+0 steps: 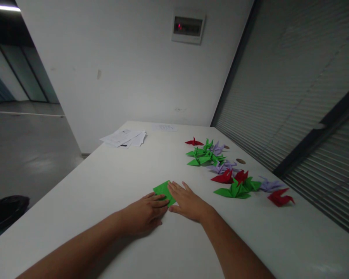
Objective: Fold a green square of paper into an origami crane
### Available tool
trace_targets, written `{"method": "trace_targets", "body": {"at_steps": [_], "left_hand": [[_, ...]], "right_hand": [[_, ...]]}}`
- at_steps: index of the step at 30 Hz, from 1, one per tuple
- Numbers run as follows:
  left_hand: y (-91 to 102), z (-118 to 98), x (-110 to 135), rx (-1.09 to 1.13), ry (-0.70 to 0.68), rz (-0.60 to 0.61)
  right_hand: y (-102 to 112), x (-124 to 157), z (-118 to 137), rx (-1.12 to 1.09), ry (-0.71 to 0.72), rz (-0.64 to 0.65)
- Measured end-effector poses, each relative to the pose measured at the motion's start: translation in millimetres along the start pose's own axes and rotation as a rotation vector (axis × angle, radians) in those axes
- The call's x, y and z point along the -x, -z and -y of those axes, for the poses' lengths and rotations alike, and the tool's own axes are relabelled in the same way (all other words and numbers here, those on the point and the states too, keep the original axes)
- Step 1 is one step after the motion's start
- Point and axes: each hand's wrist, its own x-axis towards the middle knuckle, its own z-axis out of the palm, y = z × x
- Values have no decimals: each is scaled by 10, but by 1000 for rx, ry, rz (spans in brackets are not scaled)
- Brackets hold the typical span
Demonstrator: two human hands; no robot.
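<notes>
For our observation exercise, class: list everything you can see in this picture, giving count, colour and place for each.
Table: one, white, fills the foreground.
Green paper: one, green, flat on the table under both hands.
Folded paper cranes: over a dozen, red, green and lilac, clustered on the table's right side.
Printed sheets: small stack, white, far left of the table.
Single sheet: one, white, far table edge.
Wall panel: one, white with a red light, on the wall.
Blinds: grey, along the right.
Left hand: pressing on the paper's near edge.
Right hand: flat, fingers on the paper.
</notes>
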Motion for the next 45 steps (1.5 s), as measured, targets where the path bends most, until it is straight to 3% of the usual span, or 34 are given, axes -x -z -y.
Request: {"method": "trace_targets", "body": {"at_steps": [8,15,21,25,38,45], "left_hand": [[46,-47,-25,32,-69,-8],[31,-30,-15,52,-49,-12],[43,-61,-46,57,-40,-25],[71,-95,-66,93,-41,-51],[21,-27,-26,66,-31,3],[37,-32,-28,58,-29,-3]], "right_hand": [[22,-20,7,52,-87,-37],[85,-45,62,32,-136,-82],[154,-79,219,-128,133,-24],[110,-96,265,-202,185,11],[51,-90,136,-47,52,11],[-4,-87,42,-1,1,-55]]}}
